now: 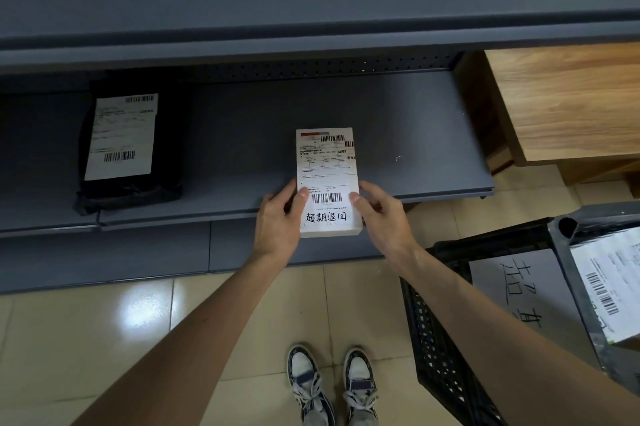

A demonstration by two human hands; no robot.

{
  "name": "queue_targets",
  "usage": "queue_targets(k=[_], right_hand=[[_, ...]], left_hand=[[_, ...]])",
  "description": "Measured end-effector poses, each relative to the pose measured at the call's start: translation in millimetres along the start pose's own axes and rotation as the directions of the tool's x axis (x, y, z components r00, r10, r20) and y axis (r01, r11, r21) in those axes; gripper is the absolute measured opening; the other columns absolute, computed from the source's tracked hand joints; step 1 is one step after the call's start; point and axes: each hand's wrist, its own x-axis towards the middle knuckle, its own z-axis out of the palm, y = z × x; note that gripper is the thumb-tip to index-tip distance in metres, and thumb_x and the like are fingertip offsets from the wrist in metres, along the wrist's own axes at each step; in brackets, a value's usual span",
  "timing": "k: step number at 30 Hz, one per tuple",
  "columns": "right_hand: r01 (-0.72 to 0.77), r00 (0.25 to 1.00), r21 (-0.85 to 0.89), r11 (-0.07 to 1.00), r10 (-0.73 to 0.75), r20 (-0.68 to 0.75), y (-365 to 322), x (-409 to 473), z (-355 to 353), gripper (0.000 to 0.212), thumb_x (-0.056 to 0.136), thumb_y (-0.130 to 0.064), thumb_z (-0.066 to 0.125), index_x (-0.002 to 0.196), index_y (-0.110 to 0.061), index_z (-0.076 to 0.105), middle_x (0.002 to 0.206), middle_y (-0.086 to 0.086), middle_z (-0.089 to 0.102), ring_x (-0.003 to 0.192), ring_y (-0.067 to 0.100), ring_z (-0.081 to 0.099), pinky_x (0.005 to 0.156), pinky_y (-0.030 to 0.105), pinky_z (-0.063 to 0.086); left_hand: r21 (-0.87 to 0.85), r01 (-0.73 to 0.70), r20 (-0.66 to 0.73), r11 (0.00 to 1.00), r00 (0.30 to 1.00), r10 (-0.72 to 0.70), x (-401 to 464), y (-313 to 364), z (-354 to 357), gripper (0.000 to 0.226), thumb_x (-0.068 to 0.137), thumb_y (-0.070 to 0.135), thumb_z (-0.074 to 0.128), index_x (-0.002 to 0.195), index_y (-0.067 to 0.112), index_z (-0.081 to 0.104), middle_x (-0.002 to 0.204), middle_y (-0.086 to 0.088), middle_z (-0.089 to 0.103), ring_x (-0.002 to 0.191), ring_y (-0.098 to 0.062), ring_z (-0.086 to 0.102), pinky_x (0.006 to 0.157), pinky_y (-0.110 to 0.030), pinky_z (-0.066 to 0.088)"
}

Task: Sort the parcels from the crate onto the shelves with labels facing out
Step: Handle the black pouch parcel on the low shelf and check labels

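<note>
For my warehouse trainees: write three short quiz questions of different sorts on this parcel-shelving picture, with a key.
1. True or false: the white parcel is gripped by both the left hand and the right hand.
2. The black bagged parcel lies where? A) in the crate B) on the shelf C) on the floor
3. Fill in: the black crate stands on the person's ____ side.

Key: 1 true; 2 B; 3 right.

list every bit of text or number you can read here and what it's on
"超期退回", handwritten on the label of the white parcel that the left hand and right hand hold.
Printed lines and barcodes on that label: too small.
Label on the black parcel on the shelf: blurred.
Sheet in the crate: big handwriting, cut off.
</note>
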Motion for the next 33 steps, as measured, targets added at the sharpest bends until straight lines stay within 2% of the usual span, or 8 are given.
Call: queue_targets(k=[4,7,10,13,22,26,29,33], right_hand=[[0.034,0.999,0.018,0.999,-0.035,0.015,1.0,-3.1,-0.9,0.026,0.101,-0.012,0.051,0.114,-0.035,0.055,0.095,-0.012,0.069,0.083,-0.007,0.068,0.073,0.014,0.054],[0.046,0.999,0.036,0.998,-0.047,0.026,3.7,-6.1,-1.7,0.027,0.101,-0.011,0.05,0.12,-0.03,0.054,0.098,-0.009,0.069,0.085,-0.007,0.067,0.073,0.012,0.052],[0.05,0.998,0.043,0.998,-0.052,0.044,9.0,-9.1,-1.2,0.032,0.102,-0.012,0.049,0.133,-0.018,0.054,0.106,-0.002,0.071,0.097,0.005,0.068,0.081,0.02,0.055],[0.06,0.995,0.045,0.997,-0.064,0.08,15.7,-11.7,-2.9,0.039,0.103,-0.014,0.048,0.142,-0.017,0.048,0.118,0.005,0.069,0.109,0.017,0.066,0.091,0.031,0.056],[0.048,0.989,0.076,0.996,-0.057,0.133,24.5,-19.2,-6.8,0.037,0.103,-0.015,0.046,0.136,-0.031,0.045,0.113,-0.012,0.07,0.11,0.007,0.065,0.092,0.024,0.054],[0.05,0.99,0.093,0.994,-0.062,0.124,23.9,-19.6,-5.9,0.039,0.103,-0.015,0.047,0.14,-0.026,0.046,0.116,-0.007,0.069,0.111,0.009,0.064,0.091,0.025,0.055],[0.031,0.991,0.111,0.993,-0.046,0.127,21.0,-25.7,-7.4,0.039,0.103,-0.014,0.047,0.14,-0.024,0.046,0.115,-0.008,0.069,0.108,0.007,0.065,0.088,0.021,0.054],[0.042,0.987,0.111,0.993,-0.058,0.147,4.1,-48.1,-14.4,0.039,0.102,-0.012,0.048,0.14,-0.023,0.046,0.118,-0.006,0.069,0.106,0.006,0.066,0.085,0.019,0.054]], left_hand=[[-0.067,0.001,0.006,0.998,1.0,0.0,-3.2,-5.4,1.4,0.047,0.089,0.066,0.046,0.134,0.053,0.054,0.114,-0.001,0.06,0.103,-0.016,0.065,0.092,-0.044,0.057],[-0.065,-0.022,0.001,0.998,1.0,0.022,-7.5,-6.0,0.8,0.042,0.093,0.058,0.047,0.135,0.052,0.054,0.113,0.002,0.062,0.109,-0.016,0.063,0.097,-0.044,0.054],[-0.084,-0.036,0.007,0.996,0.999,0.037,-11.0,-9.4,1.7,0.041,0.099,0.05,0.049,0.139,0.048,0.052,0.117,-0.001,0.064,0.108,-0.005,0.061,0.099,-0.028,0.052],[-0.134,-0.049,-0.017,0.99,0.999,0.047,-21.1,-6.4,4.0,0.042,0.103,0.034,0.052,0.145,0.037,0.052,0.118,-0.007,0.06,0.102,0.004,0.058,0.084,-0.005,0.045],[-0.214,-0.106,-0.04,0.971,0.994,0.1,-39.4,-0.9,8.8,0.044,0.104,0.018,0.05,0.148,0.019,0.048,0.128,-0.017,0.055,0.099,0.02,0.053,0.079,0.001,0.042],[-0.195,-0.115,-0.062,0.974,0.993,0.104,-38.0,-3.0,9.4,0.044,0.104,0.023,0.051,0.148,0.024,0.049,0.126,-0.012,0.057,0.101,0.016,0.054,0.081,-0.001,0.045],[-0.213,-0.109,-0.052,0.971,0.994,0.1,-42.8,-6.5,10.4,0.043,0.104,0.031,0.051,0.147,0.033,0.048,0.129,-0.003,0.059,0.113,-0.001,0.06,0.091,-0.014,0.052],[-0.286,-0.113,-0.028,0.952,0.994,0.11,-70.3,13.7,0.7,0.046,0.105,0.021,0.05,0.151,0.024,0.044,0.133,0.006,0.065,0.116,-0.003,0.063,0.085,-0.011,0.051]])
